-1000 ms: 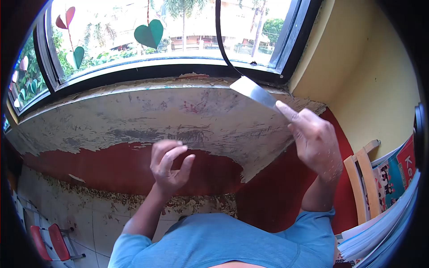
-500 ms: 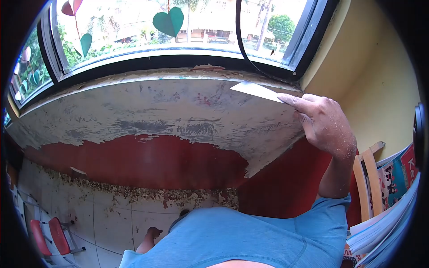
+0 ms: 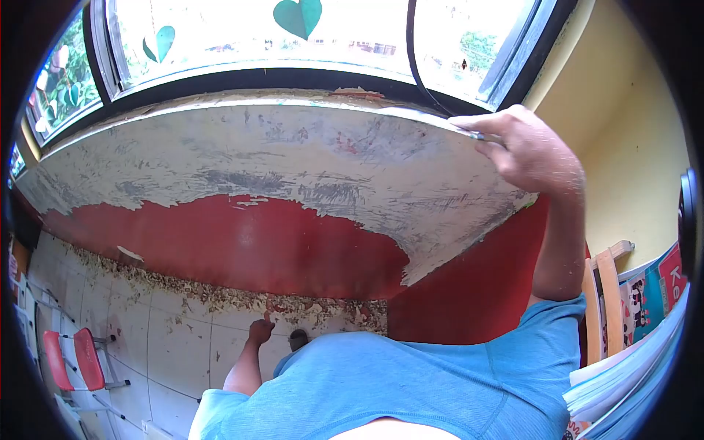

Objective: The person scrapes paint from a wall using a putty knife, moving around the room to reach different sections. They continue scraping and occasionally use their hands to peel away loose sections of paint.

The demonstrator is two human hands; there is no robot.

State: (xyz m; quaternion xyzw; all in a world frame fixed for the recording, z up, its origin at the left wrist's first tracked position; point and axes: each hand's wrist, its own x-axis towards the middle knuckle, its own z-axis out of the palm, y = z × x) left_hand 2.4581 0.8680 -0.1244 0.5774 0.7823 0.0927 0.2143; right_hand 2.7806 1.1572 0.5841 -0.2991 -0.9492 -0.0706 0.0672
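Observation:
My right hand (image 3: 532, 150) is closed on the handle of a flat metal scraper (image 3: 422, 115), whose thin blade lies nearly edge-on along the top edge of the wall below the window. The wall's upper part (image 3: 293, 147) is pale and scratched, with grey patches. Below a ragged edge, red paint (image 3: 257, 249) covers the lower part. Low down near the floor debris, my left hand (image 3: 260, 330) hangs away from the wall, its fingers loosely bent and apart, with nothing visible in them.
Paint flakes (image 3: 227, 295) line the tiled floor (image 3: 176, 367) at the wall's foot. A red folding chair (image 3: 89, 359) stands at lower left. A wooden frame (image 3: 607, 308) and papers (image 3: 623, 378) are at right. A dark cable (image 3: 412, 51) hangs before the window.
My right hand has moved up to the sill edge, and the scraper blade has turned edge-on. My left arm has swung forward and shows more. The view has shifted downward.

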